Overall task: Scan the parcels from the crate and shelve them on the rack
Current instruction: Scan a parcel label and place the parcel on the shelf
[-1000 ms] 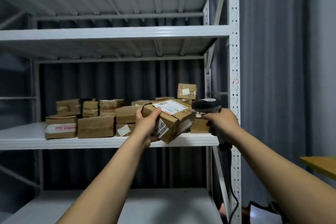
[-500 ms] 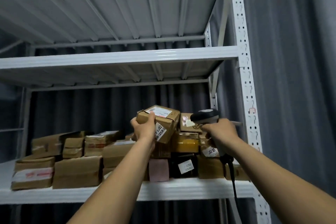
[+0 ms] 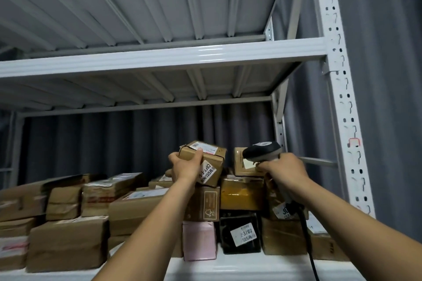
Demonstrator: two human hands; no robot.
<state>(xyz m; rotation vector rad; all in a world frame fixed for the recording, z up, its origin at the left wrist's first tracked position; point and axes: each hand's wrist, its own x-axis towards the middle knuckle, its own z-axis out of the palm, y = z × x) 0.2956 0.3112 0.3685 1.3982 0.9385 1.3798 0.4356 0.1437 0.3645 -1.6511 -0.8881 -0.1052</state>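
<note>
- Left of the white perforated steel upright [image 3: 340, 98] of the rack, at the top of a pile of shelved boxes, a small brown cardboard parcel with a white shipping label [image 3: 211, 159] is held up by the left hand [image 3: 186, 167].
- It is gripped from its near side, with the thumb laid over the top edge and the fingers curled beneath, presumably so that it can be lowered flat onto the pile.
- Contact with the brown printed carton [image 3: 203, 203] beneath it cannot be confirmed.
- Between parcel and upright, a black-and-grey handheld barcode scanner [image 3: 262, 151] is clasped by the right hand [image 3: 285, 171], fingers wrapped round the handle; its head is turned away from the upright, and its black cable [image 3: 308, 246] hangs down.
- Shelving is judged to be the step in hand — the parcel has not yet been let go.
- A tilt is shown by the parcel, so a slide off the uneven pile is to be guarded against.
</note>
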